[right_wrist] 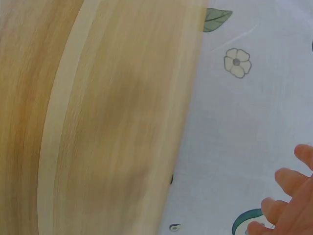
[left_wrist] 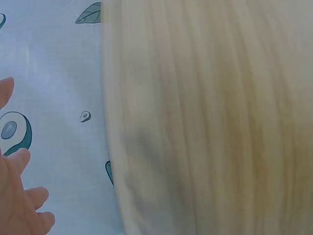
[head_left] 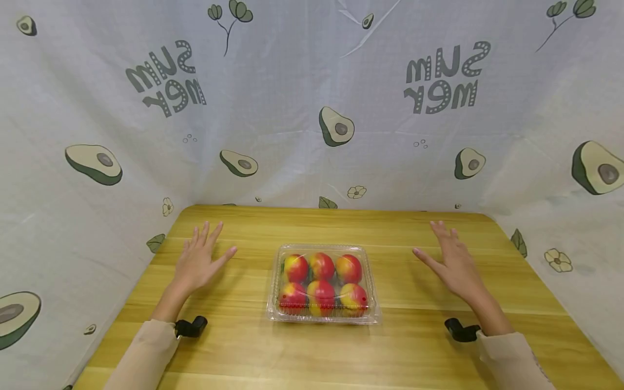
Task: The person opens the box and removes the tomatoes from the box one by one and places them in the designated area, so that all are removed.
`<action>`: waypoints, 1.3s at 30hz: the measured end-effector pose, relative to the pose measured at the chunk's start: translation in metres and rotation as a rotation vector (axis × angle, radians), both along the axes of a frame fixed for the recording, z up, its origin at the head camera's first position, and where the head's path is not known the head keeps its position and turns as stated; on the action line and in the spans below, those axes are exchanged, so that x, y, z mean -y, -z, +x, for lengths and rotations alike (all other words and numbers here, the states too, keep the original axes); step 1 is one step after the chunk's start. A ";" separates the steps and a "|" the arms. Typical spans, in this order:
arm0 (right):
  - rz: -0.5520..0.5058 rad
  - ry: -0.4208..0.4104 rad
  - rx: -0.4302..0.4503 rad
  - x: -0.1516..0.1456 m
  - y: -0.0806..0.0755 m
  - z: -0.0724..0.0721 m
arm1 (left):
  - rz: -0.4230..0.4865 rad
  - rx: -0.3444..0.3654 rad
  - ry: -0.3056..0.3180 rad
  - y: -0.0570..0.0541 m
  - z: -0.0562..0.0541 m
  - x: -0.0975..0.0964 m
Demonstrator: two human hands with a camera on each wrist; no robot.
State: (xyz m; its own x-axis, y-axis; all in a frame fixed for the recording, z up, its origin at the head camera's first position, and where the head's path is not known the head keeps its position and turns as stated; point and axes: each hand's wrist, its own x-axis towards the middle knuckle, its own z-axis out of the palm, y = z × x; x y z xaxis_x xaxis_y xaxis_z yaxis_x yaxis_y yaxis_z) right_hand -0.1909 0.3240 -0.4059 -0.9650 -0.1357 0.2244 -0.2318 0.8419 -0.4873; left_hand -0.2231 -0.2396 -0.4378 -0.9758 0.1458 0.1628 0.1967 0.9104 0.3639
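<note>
A clear plastic clamshell box (head_left: 323,319) sits on the wooden table, its lid down over several red-and-yellow fruits (head_left: 321,295) that look like nectarines or mangoes, set in two rows. To the left of the box my left hand (head_left: 196,264) hovers over the table, fingers spread and holding nothing. My right hand (head_left: 455,265) is held up on the other side, likewise spread and apart from the box. Both wrist views catch only fingers at their edges, the left hand (left_wrist: 19,196) and the right hand (right_wrist: 293,196); the box is outside them.
The wood-grain table (head_left: 322,357) has rounded far corners. A pale curtain (head_left: 292,81) printed with avocados and lettering hangs close behind it and along both sides. Each wrist wears a small black device, one on the left (head_left: 192,326) and one on the right (head_left: 461,330).
</note>
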 end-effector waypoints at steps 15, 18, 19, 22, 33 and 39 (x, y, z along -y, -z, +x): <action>-0.084 -0.066 0.045 0.021 -0.013 0.011 | 0.023 -0.033 0.030 -0.008 0.006 -0.012; -0.103 -0.080 0.044 0.025 -0.015 0.012 | 0.026 -0.039 0.035 -0.008 0.008 -0.015; -0.111 -0.086 0.045 0.026 -0.016 0.013 | 0.026 -0.041 0.037 -0.009 0.008 -0.016; -0.141 -0.101 0.045 0.031 -0.019 0.015 | 0.033 -0.045 0.045 -0.010 0.010 -0.018; -0.182 -0.104 0.023 0.053 -0.025 0.026 | 0.114 -0.039 0.081 -0.012 0.021 -0.028; -0.212 -0.128 0.020 0.064 -0.027 0.031 | 0.171 -0.036 0.097 -0.009 0.028 -0.036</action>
